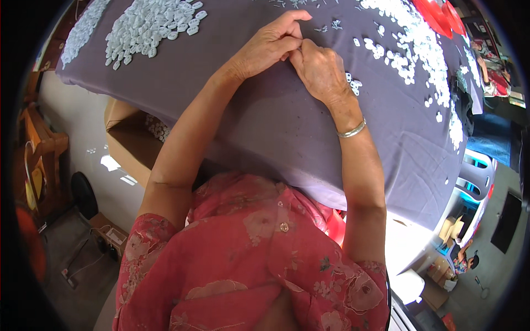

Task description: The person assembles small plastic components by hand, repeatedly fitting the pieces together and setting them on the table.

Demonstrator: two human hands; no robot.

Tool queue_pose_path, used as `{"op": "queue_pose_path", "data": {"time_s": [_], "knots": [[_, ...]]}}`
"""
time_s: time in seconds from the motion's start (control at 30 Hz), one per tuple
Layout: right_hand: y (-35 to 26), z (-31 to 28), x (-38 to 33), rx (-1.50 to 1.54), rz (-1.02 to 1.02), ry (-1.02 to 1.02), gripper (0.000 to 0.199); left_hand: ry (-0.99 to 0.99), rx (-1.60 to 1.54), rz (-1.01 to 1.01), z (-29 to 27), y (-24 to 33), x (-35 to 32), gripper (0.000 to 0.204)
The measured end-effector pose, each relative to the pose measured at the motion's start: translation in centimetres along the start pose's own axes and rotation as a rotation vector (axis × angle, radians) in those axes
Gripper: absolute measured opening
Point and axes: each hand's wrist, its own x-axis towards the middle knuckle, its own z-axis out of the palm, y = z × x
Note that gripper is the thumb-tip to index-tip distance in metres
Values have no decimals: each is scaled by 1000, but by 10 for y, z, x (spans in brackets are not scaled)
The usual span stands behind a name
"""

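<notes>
Over the far middle of the table, my left hand (269,48) and my right hand (320,70) meet at the fingertips. Both are closed in a pinch, with the left index finger raised and bent. Whatever they hold is too small or too hidden to make out. A few small white plastic pieces (354,84) lie right beside my right wrist. Just beyond the right hand are tiny thin grey bits (335,25). A heap of white oval plastic pieces (152,27) rests at the far left, and many more white pieces (422,49) are scattered on the right.
A grey-purple cloth (265,127) covers the table. Another pale heap (83,30) lies at its far left corner. Red plastic basins (433,16) stand at the far right. Below the left edge, an open cardboard box (130,143) contains small pieces. Another person (461,259) is far off right.
</notes>
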Motion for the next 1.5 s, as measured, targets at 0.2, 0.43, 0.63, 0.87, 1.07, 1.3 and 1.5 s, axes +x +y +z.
{"op": "queue_pose_path", "data": {"time_s": [0.2,0.43,0.63,0.87,1.07,1.3,1.5], "knots": [[-1,2,2,-67,-13,45,31,-170,36,292,1,-1,7,42],[-2,2,3,-87,44,41,29,110,492,177,14,19,-1,41],[-1,5,1,-56,37,116,32,73,290,166,8,12,-1,37],[15,-17,4,237,158,187,21,303,479,64,-27,3,-6,25],[59,-93,-21,378,406,-109,10,305,1009,144,-104,3,-41,11],[54,-90,-64,319,385,-144,17,601,1155,-10,-110,20,-45,18],[84,-60,-42,386,438,4,15,338,842,240,-37,6,-13,21]]}}
